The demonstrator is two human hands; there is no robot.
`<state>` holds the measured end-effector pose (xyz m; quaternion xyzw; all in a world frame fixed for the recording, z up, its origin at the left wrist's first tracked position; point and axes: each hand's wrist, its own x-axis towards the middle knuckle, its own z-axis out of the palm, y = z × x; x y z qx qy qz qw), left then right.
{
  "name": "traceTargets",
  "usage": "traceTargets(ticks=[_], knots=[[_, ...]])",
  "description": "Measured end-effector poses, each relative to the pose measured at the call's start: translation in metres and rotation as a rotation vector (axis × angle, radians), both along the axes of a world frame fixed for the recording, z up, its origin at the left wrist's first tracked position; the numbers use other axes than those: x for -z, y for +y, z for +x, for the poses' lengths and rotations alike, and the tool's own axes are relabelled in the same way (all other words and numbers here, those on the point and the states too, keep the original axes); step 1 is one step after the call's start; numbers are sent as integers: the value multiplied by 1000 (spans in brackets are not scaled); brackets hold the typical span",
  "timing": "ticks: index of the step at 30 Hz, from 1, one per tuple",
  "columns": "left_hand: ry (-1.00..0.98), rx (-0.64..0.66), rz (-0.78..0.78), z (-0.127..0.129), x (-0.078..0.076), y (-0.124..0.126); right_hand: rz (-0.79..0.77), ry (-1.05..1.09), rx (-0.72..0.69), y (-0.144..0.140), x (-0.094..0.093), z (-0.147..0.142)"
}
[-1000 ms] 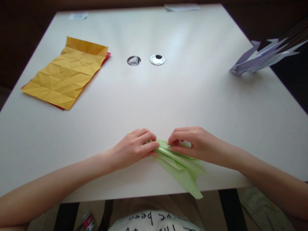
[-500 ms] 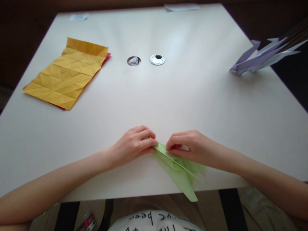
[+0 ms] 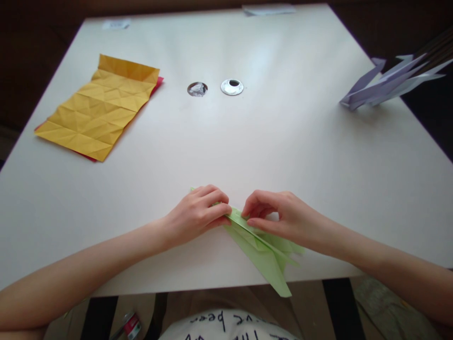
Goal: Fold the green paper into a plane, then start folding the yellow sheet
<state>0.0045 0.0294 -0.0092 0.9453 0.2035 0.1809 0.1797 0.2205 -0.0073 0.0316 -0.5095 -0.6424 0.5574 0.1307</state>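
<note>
While the left hand [image 3: 198,215] pins one end of the folded green paper [image 3: 264,252] flat on the white table [image 3: 247,146], the right hand [image 3: 279,217] pinches its top layer just beside it; the paper's point sticks out past the table edge below both grips
</note>
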Motion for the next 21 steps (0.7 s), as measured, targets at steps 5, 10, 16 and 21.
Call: traceTargets(ticks=[5, 10, 16, 21], knots=[[12, 1, 32, 3, -3, -1, 32, -72, -18, 1, -1, -1], [19, 1, 48, 3, -3, -1, 71, -90, -15, 2, 2, -4], [22, -34, 88, 1, -2, -4, 182, -155, -57, 2, 7, -12], [-9, -132, 141, -4, -2, -1, 365, -296, -136, 13, 5, -11]])
